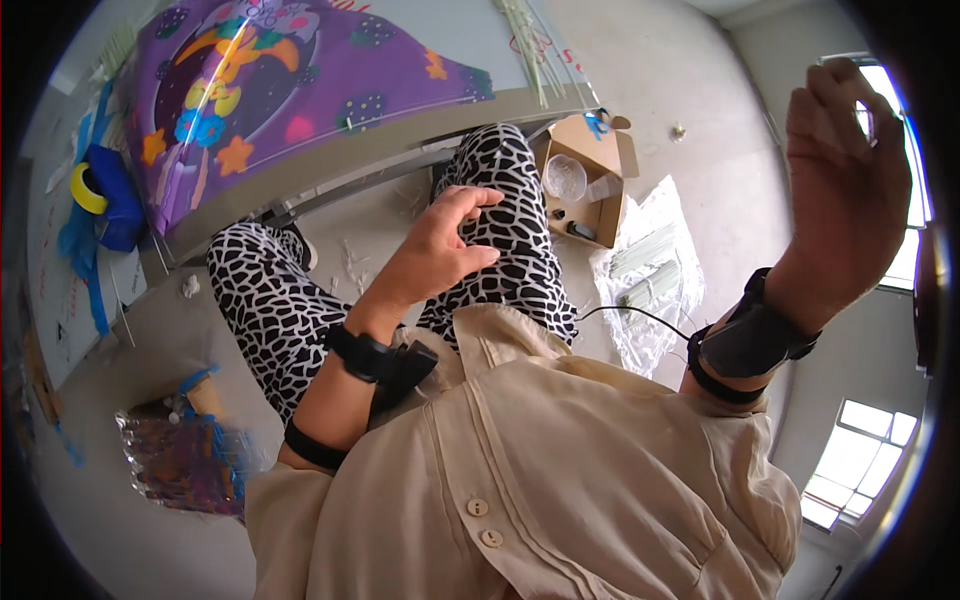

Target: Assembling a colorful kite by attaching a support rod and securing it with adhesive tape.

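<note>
My left hand (435, 245) is held over my patterned trousers (505, 190), its thumb and fingers apart with nothing between them. High at the right, my right hand (845, 190) is raised in front of the wall and a bright window. Its fingers curl in toward the thumb as in a pinch, and light shows through a gap between them. Whatever it may hold is too small or too dark to make out. A purple printed foil sheet (330, 100) with moons, stars and flowers lies on the table (420, 125) in front of me.
Thin pale sticks (535, 50) lie on the table's far right. At the left are a blue tape dispenser (120, 200) and a yellow tape roll (88, 188). An open cardboard box (600, 215), a clear bag (650, 270) of sticks and a shiny package (180, 460) are on the floor.
</note>
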Tool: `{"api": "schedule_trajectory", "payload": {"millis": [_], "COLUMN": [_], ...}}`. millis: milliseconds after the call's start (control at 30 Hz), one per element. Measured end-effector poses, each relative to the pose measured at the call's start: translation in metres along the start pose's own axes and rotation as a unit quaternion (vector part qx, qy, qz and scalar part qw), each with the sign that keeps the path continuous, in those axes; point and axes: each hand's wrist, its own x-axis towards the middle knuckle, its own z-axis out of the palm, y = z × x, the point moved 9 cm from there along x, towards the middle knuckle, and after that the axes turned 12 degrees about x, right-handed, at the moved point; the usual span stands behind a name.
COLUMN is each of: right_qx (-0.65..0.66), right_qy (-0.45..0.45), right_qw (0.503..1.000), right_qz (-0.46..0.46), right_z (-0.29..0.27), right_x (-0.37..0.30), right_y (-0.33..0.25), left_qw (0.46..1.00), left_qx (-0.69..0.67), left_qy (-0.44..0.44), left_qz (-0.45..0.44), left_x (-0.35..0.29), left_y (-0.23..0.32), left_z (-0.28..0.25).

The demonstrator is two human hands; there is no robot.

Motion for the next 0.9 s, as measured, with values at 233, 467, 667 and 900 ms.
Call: {"api": "schedule_trajectory", "payload": {"millis": [233,467,667,900], "right_qx": [-0.040,-0.033,-0.035,-0.045], "right_qy": [-0.082,-0.075,-0.057,-0.038], "right_qw": [0.995,0.995,0.995,0.995], "right_qz": [-0.043,-0.055,-0.070,-0.082], "right_z": [0.018,0.017,-0.007,0.006], "right_x": [0.006,0.000,0.009,0.008], "right_y": [-0.016,-0.019,-0.043,-0.020], "left_qw": [0.982,0.907,0.893,0.905], "left_qx": [-0.160,-0.419,-0.451,-0.424], "left_qy": [0.099,0.003,0.008,-0.025], "left_qz": [-0.001,-0.044,-0.001,0.007], "left_x": [0.034,0.042,0.040,0.039], "left_y": [-0.027,-0.037,-0.039,-0.026], "left_z": [-0.001,0.005,0.007,0.018]}}
